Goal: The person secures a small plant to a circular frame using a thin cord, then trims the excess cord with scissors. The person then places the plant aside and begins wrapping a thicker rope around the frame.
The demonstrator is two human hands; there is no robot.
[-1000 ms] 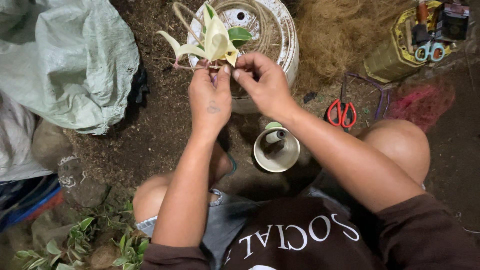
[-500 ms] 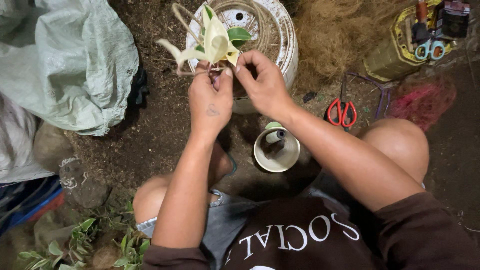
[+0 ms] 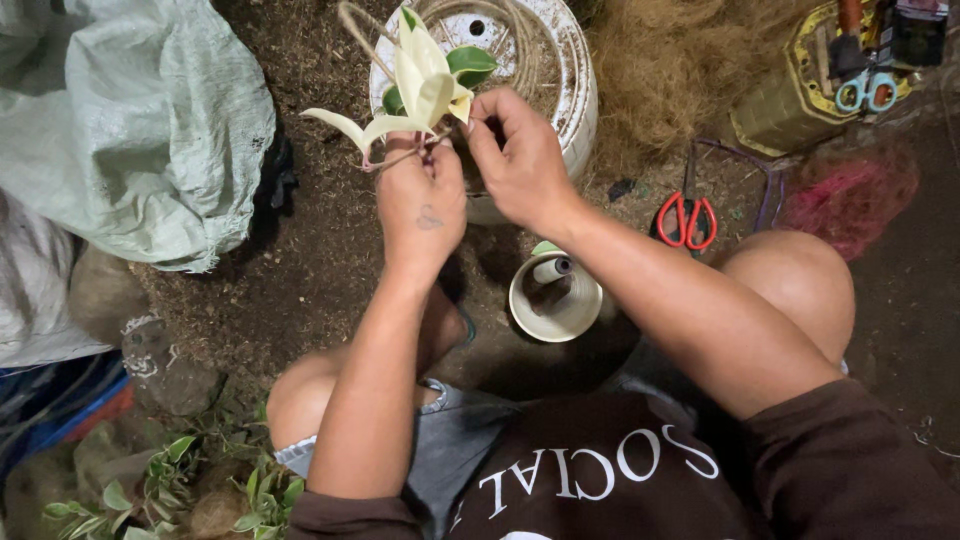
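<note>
Cutting (image 3: 420, 85) is being pinched upright at upper centre: left hand (image 3: 420, 205) gripping its base, right hand (image 3: 520, 160) fingers closing narrowly beside, steadying it.

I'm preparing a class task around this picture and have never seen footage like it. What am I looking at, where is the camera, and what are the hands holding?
There is no machine here. A person wears a camera on the head, so the single view looks straight down at their own arms, knees and the soil-covered ground.

Both hands meet at a small plant cutting with pale cream and green leaves. The left hand grips it near its base; the right hand pinches the same spot from the other side.

Behind the cutting lies a round white container holding coiled twine. Below the hands sits a small cream pot. Red-handled scissors lie to the right, a pale green sack to the left, and leafy sprigs at bottom left.
</note>
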